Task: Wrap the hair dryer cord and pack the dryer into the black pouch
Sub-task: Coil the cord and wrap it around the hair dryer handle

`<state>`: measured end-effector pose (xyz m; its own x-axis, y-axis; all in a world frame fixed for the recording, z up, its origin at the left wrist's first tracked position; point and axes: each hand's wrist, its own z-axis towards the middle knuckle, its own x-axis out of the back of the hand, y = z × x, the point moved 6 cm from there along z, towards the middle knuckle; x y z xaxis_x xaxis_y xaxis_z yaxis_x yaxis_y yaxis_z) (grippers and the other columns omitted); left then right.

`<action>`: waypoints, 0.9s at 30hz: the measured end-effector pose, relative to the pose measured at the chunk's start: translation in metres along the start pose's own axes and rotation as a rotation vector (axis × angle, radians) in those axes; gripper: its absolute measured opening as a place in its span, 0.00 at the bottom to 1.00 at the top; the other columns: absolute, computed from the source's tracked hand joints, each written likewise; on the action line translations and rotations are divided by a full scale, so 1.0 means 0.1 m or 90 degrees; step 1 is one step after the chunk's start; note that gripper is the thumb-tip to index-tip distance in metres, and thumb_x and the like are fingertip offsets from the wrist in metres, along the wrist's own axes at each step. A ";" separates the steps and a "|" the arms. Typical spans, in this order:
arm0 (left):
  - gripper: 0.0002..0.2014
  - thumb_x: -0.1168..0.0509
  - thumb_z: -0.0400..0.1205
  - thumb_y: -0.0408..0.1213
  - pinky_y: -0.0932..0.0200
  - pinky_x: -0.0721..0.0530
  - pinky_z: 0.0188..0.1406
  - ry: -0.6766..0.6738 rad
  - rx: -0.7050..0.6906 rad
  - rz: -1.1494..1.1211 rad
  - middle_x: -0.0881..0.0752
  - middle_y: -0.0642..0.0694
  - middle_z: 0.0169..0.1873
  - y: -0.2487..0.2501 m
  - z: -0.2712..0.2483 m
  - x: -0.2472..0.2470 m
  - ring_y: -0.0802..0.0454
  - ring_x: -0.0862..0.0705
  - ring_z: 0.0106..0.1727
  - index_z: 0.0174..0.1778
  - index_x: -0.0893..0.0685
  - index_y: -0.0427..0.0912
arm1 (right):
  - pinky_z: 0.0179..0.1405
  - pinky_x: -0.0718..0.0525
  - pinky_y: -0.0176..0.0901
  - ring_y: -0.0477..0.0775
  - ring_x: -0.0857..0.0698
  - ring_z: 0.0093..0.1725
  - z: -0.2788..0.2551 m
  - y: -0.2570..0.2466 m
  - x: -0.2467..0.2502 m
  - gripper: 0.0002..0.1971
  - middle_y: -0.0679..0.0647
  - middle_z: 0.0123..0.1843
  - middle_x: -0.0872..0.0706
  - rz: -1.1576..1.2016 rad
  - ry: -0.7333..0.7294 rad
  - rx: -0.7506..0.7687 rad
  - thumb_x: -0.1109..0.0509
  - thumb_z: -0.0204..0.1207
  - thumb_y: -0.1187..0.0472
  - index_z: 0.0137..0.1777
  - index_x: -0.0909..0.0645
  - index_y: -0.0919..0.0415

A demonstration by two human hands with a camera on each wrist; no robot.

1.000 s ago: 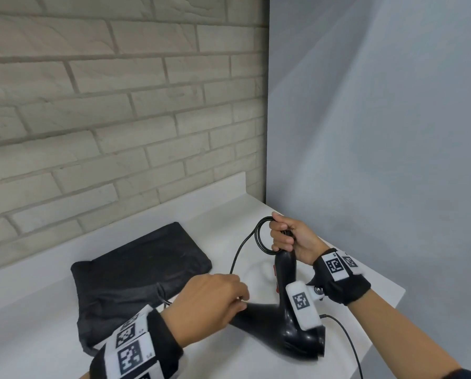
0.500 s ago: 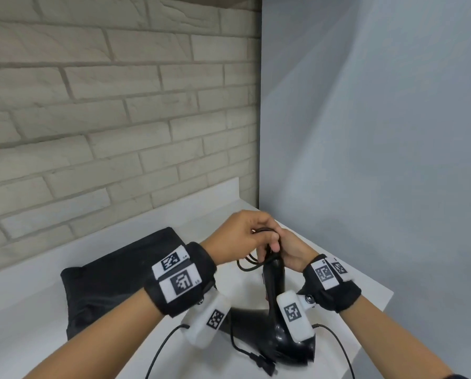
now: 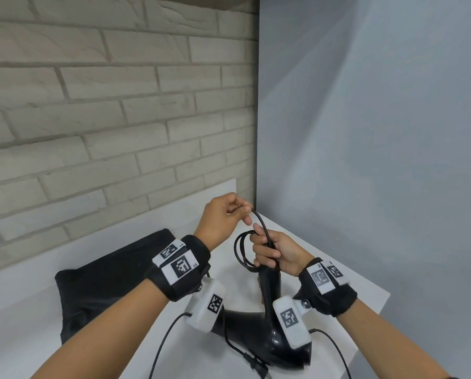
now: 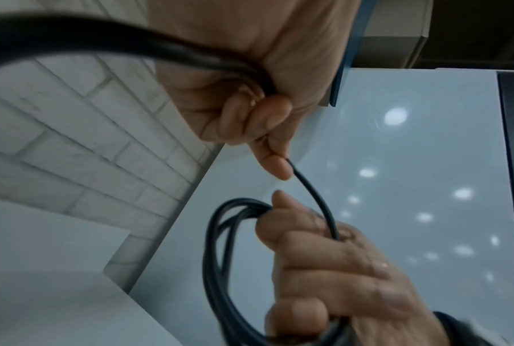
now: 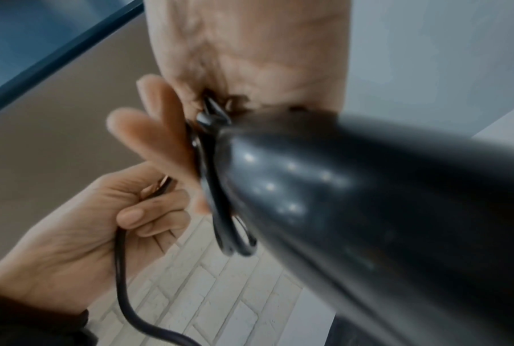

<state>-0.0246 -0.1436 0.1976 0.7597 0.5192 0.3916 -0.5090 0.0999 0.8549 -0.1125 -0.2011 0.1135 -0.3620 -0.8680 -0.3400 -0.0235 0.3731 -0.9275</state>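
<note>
The black hair dryer point(image 3: 259, 332) stands with its barrel on the white counter and its handle pointing up. My right hand point(image 3: 276, 254) grips the handle top point(image 5: 353, 199) together with a few cord loops point(image 3: 241, 251). Just above it, my left hand point(image 3: 224, 216) pinches a strand of the cord point(image 4: 315, 199) and holds it up; the cord runs through its fist point(image 5: 122, 257). The plug point(image 3: 257, 366) lies on the counter in front of the dryer. The black pouch point(image 3: 114, 285) lies flat at the left, behind my left wrist.
A brick wall point(image 3: 105, 119) backs the white counter point(image 3: 18, 324). A grey panel point(image 3: 379, 160) closes the right side. The counter's right corner point(image 3: 384, 295) is close to my right wrist. Thin camera cables point(image 3: 163, 343) hang from both wrists.
My left hand went from the dryer barrel up to the handle top, then lifted a strand of cord above my right hand. More loops now sit at the handle.
</note>
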 end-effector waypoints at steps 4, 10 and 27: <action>0.09 0.33 0.78 0.47 0.60 0.26 0.33 0.054 0.023 0.180 0.19 0.52 0.20 -0.20 0.05 0.14 0.56 0.24 0.26 0.36 0.19 0.47 | 0.29 0.23 0.35 0.43 0.39 0.10 0.02 0.00 -0.02 0.26 0.43 0.10 0.39 0.009 -0.027 -0.010 0.52 0.82 0.48 0.21 0.33 0.51; 0.12 0.39 0.82 0.43 0.57 0.21 0.50 0.071 0.124 0.189 0.11 0.47 0.42 -0.68 0.01 0.29 0.47 0.15 0.48 0.37 0.17 0.43 | 0.28 0.24 0.35 0.42 0.39 0.10 0.03 0.06 -0.01 0.26 0.42 0.10 0.39 0.048 -0.037 -0.035 0.53 0.83 0.47 0.24 0.29 0.54; 0.06 0.35 0.75 0.29 0.74 0.30 0.17 -0.038 0.167 0.045 0.11 0.45 0.34 -0.63 -0.32 -0.22 0.52 0.21 0.21 0.46 0.17 0.37 | 0.27 0.25 0.36 0.42 0.38 0.09 0.05 0.10 0.06 0.22 0.44 0.09 0.38 0.085 -0.029 -0.017 0.46 0.76 0.48 0.20 0.31 0.53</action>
<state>-0.0221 -0.1336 0.1243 0.7528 0.4650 0.4658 -0.4452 -0.1616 0.8807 -0.1103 -0.2046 0.1017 -0.3211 -0.8238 -0.4672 -0.0030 0.4942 -0.8693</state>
